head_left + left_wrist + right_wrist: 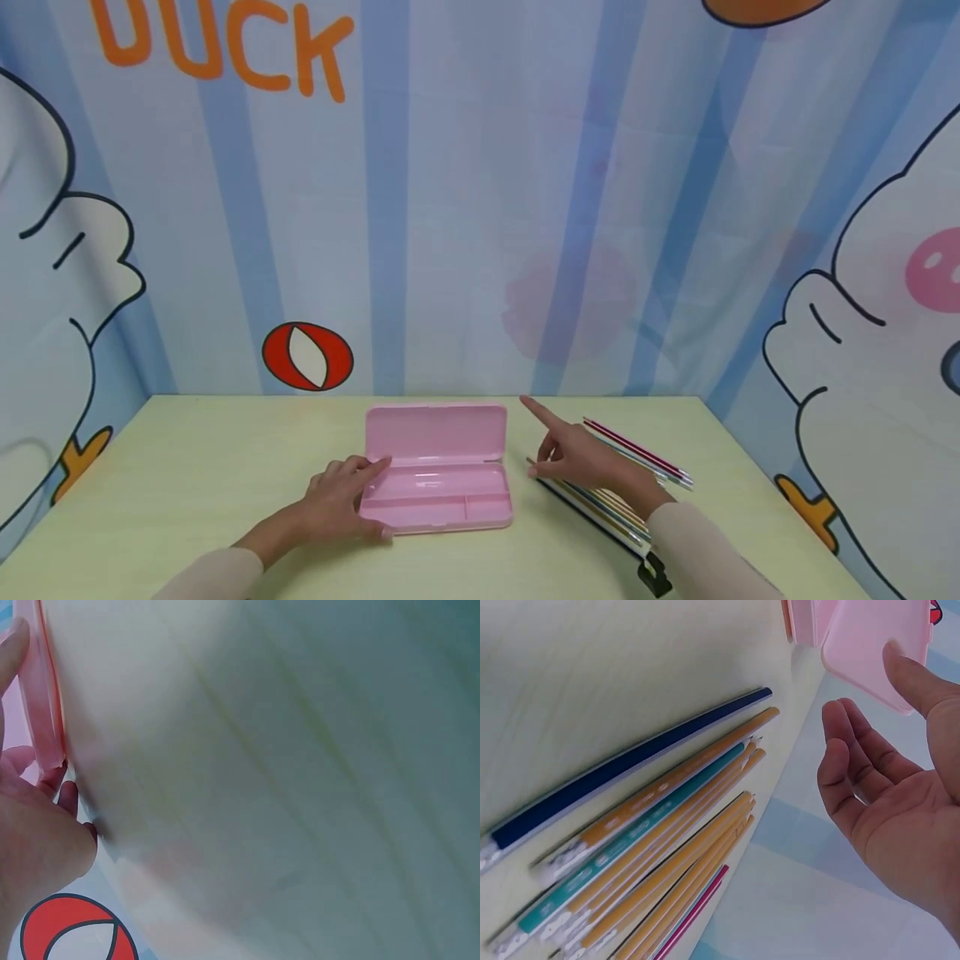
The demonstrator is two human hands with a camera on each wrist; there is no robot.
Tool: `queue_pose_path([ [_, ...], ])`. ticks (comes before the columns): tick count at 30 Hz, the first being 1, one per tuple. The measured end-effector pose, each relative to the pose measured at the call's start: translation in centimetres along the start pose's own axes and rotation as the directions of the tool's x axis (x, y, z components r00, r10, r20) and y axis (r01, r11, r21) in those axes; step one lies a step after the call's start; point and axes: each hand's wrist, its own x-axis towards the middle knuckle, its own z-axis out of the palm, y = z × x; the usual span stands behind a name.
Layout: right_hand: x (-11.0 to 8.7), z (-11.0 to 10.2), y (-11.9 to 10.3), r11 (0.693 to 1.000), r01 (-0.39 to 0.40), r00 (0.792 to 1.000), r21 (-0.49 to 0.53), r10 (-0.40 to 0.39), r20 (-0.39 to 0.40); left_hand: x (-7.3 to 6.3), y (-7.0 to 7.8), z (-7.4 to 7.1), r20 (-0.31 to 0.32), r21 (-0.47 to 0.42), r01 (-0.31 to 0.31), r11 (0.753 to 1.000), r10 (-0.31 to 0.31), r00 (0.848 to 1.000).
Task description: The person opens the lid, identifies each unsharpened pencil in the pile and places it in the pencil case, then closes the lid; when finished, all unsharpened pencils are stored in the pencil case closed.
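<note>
A pink pencil case (431, 479) lies on the table with its lid (437, 432) raised and its divided inside bare. My left hand (341, 504) grips the case's left end, the thumb at the front edge and the fingers near the hinge side. My right hand (573, 454) is over the pencils, index finger stretched forward and the other fingers loosely bent, nothing held. Below it in the right wrist view lie several orange-yellow pencils (667, 862), a teal pencil (630, 836) and a dark blue pencil (634, 761), roughly side by side.
Red pencils (637, 448) lie at the far side of the bundle. A small black object (655, 577) sits by the pencils' near end, partly beside the right sleeve (701, 550). A printed curtain (465, 208) hangs behind the pale yellow table (225, 450).
</note>
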Motion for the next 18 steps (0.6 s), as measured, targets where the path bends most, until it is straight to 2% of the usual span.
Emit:
queue_pose_path([
  [10, -2.5, -2.3, 1.7, 1.0, -0.001, 1.0, 0.0, 0.001, 0.004, 0.0, -0.2, 0.1, -0.004, 0.0, -0.001, 1.0, 0.001, 1.0],
  [18, -3.5, -3.9, 4.1, 0.997, -0.047, 0.997, -0.055, 0.044, -0.061, -0.1, -0.1, 0.0, -0.019, -0.006, -0.022, 1.0, 0.022, 1.0],
])
